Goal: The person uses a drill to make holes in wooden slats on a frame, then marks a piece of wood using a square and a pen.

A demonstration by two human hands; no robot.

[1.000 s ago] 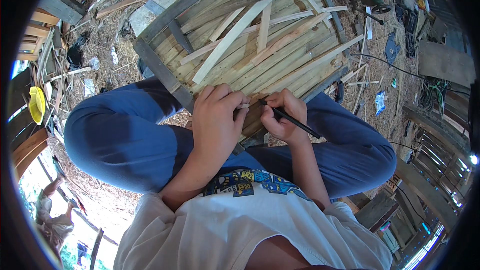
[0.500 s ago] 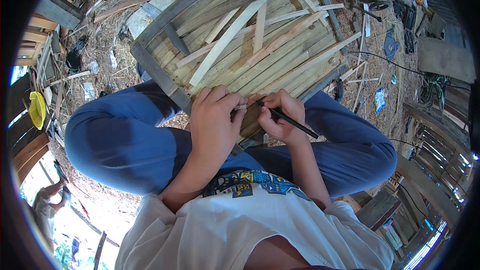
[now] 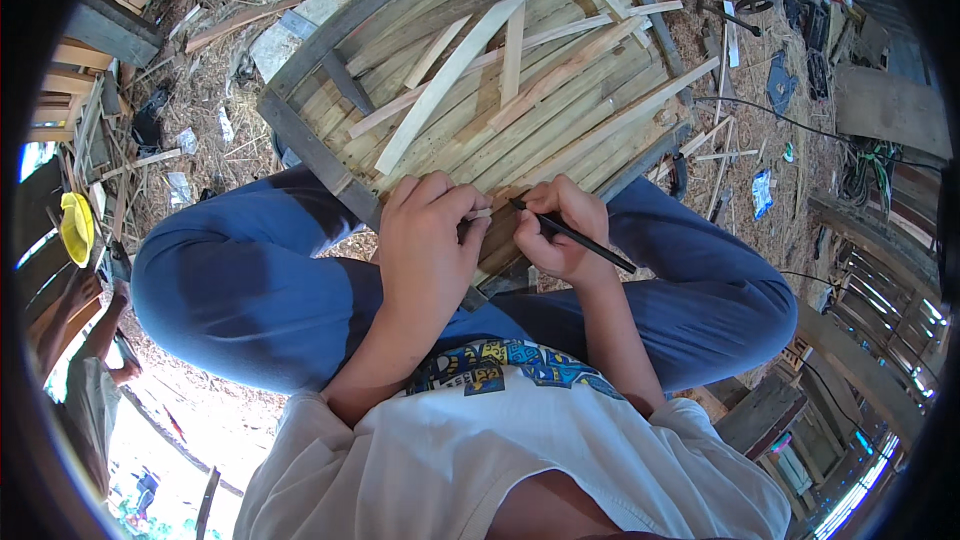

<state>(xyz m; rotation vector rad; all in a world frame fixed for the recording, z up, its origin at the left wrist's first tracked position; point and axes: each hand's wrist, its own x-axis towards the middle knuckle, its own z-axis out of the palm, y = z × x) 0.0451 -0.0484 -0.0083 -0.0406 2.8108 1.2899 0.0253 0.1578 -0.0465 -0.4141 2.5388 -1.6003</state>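
A slatted wooden panel with a dark frame [image 3: 320,166] lies over my crossed legs, with several loose pale strips [image 3: 440,90] on it. My left hand [image 3: 420,240] rests on the panel's near edge, thumb and forefinger closed on a small pale piece [image 3: 477,213]. To its right, my right hand [image 3: 565,235] grips a slim black pen-like tool [image 3: 595,248], its tip at the slats just beside that small piece.
Scrap wood [image 3: 250,25], litter and straw cover the floor. Cables [image 3: 780,120] run at the right. A yellow object [image 3: 75,228] sits at the left. Another person's bare leg [image 3: 95,335] shows at the lower left, and wooden beams [image 3: 860,370] stand at the lower right.
The panel sits slightly farther left and up in view. My hands keep their grips with very slight movement. The other person at lower left has moved upward in the picture.
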